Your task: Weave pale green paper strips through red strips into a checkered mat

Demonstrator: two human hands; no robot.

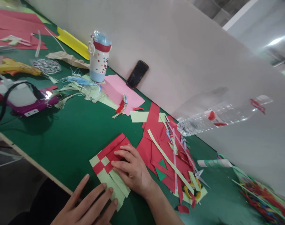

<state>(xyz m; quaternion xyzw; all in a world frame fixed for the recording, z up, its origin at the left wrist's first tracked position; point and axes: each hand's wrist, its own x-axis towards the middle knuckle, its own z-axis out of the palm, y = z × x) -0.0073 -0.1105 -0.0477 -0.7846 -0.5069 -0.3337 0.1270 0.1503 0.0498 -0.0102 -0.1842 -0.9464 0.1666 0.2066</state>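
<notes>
A woven paper piece point(105, 161) of red and pale green strips lies on the green tabletop, tilted, with a small checkered pattern at its left corner. My right hand point(133, 170) is bent over its red side, fingertips and thumb closed on the strips. Loose pale green strip ends point(113, 187) spread toward me from the weave. Over these ends my left hand point(93, 203) stretches out open, fingers spread, its fingertips at the paper. Part of the weave is hidden under my right hand.
Red paper scraps point(156, 147) with scissors point(199, 176) lie to the right. A clear plastic bottle point(217, 120), a phone point(137, 74) and a children's bottle point(99, 61) stand or lean along the wall. A purple power strip point(34, 104) and a yellow glue gun point(18, 66) are at left.
</notes>
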